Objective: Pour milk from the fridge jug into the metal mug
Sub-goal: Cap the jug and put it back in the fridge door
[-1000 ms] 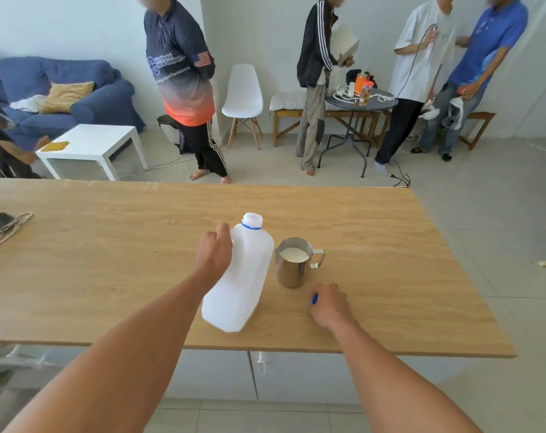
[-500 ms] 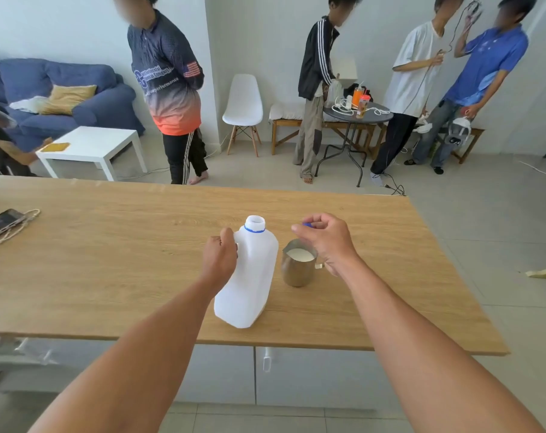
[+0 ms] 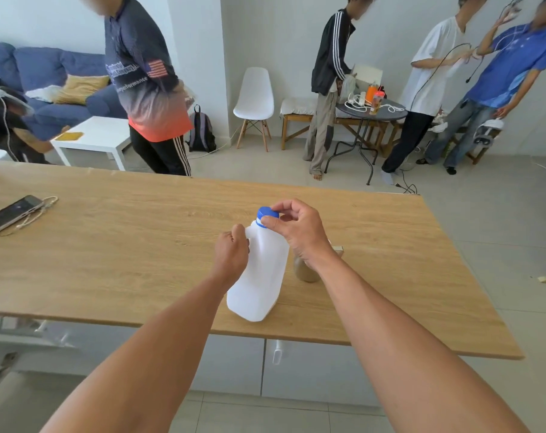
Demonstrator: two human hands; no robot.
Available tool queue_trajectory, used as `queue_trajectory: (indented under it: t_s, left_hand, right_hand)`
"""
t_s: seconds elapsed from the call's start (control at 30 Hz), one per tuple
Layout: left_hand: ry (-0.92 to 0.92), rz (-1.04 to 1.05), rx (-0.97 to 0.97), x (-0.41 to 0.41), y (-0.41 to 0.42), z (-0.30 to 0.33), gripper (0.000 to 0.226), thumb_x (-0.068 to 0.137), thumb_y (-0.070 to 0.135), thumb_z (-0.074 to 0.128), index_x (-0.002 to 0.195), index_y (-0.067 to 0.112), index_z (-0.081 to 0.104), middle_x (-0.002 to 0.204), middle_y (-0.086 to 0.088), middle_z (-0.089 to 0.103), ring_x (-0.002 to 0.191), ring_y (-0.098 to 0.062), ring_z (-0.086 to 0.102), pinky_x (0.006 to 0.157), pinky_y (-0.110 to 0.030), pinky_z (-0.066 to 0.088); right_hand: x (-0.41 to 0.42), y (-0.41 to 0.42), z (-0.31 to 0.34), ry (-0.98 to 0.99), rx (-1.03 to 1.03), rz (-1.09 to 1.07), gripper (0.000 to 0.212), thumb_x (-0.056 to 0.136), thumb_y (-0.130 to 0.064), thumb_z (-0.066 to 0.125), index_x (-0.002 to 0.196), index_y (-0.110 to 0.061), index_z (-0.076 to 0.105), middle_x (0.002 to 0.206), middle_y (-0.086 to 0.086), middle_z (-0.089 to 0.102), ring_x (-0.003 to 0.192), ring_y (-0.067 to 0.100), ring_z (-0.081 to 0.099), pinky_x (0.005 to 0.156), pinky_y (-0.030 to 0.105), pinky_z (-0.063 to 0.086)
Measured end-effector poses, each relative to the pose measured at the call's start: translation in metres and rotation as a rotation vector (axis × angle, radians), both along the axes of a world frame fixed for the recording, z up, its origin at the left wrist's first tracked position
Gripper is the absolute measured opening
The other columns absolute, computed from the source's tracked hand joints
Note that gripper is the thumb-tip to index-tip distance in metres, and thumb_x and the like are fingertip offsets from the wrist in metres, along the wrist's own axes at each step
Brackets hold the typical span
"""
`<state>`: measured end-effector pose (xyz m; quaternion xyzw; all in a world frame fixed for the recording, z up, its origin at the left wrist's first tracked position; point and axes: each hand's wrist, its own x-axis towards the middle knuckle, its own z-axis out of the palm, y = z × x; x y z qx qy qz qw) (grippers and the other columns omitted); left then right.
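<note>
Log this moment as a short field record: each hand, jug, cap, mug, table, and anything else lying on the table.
left hand: closed on the jug's handle side
right hand: fingertips pinching the blue cap
jug: white plastic, upright near the table's front edge
blue cap: on the jug's neck; whether screwed tight cannot be told
metal mug: right of the jug, mostly hidden by the right wrist; contents not visible
table: light wood
phone: far left, with a cord beside it

left hand (image 3: 231, 254) fisted around a handle, right hand (image 3: 299, 232) raised — fingertips pinched together, both forearms extended
</note>
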<state>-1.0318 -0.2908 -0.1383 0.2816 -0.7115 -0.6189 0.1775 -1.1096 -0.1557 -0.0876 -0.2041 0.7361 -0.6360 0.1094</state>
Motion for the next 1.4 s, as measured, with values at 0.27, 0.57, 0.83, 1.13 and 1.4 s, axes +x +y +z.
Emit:
queue_trajectory:
  t_s: [0.27, 0.57, 0.83, 1.13, 1.4]
  left_hand:
    - [-0.001, 0.0, -0.035, 0.0, -0.003, -0.002, 0.036, 0.098, 0.022, 0.033, 0.063, 0.019, 0.024, 0.057, 0.001, 0.029, 0.062, -0.021, 0.025, 0.055, -0.034, 0.021]
    - [-0.012, -0.005, -0.11, -0.002, -0.001, -0.002, 0.031, 0.096, 0.026, 0.032, 0.067, 0.014, 0.033, 0.063, -0.005, 0.036, 0.065, -0.022, 0.03, 0.057, -0.036, 0.024]
    - [-0.019, -0.022, -0.196, -0.003, 0.006, -0.001, 0.032, 0.091, 0.032, 0.029, 0.065, 0.013, 0.034, 0.064, -0.007, 0.039, 0.064, -0.022, 0.032, 0.059, -0.038, 0.027]
    - [0.001, -0.032, -0.238, -0.004, 0.012, 0.003, 0.03, 0.092, 0.026, 0.029, 0.068, 0.01, 0.035, 0.066, -0.011, 0.037, 0.064, -0.021, 0.029, 0.057, -0.036, 0.024]
    - [0.004, 0.006, -0.292, -0.004, 0.019, 0.004, 0.029, 0.089, 0.029, 0.029, 0.066, 0.011, 0.03, 0.064, -0.01, 0.032, 0.062, -0.021, 0.026, 0.056, -0.039, 0.023]
  right_hand:
    - [-0.015, 0.003, 0.019, 0.117, 0.188, 0.187, 0.015, 0.087, -0.006, 0.082, 0.099, -0.007, 0.073, 0.107, 0.01, 0.077, 0.088, 0.012, 0.068, 0.088, 0.031, 0.055]
    - [-0.029, 0.009, 0.044, 0.253, 0.518, 0.325, 0.011, 0.094, -0.013, 0.071, 0.104, -0.017, 0.075, 0.106, 0.002, 0.078, 0.101, 0.021, 0.072, 0.094, 0.037, 0.055]
    - [-0.022, 0.001, 0.047, 0.424, 0.741, 0.259, 0.03, 0.097, -0.051, 0.062, 0.11, -0.027, 0.073, 0.107, -0.004, 0.066, 0.095, 0.016, 0.059, 0.076, 0.033, 0.046]
    - [-0.034, 0.007, 0.059, 0.319, 0.942, 0.325, 0.04, 0.089, -0.05, 0.068, 0.09, -0.011, 0.059, 0.086, 0.004, 0.06, 0.074, 0.023, 0.053, 0.067, 0.035, 0.041]
    - [-0.033, 0.014, 0.052, 0.361, 0.889, 0.36, 0.044, 0.092, -0.054, 0.064, 0.113, -0.015, 0.067, 0.11, 0.004, 0.067, 0.091, 0.022, 0.061, 0.081, 0.038, 0.052]
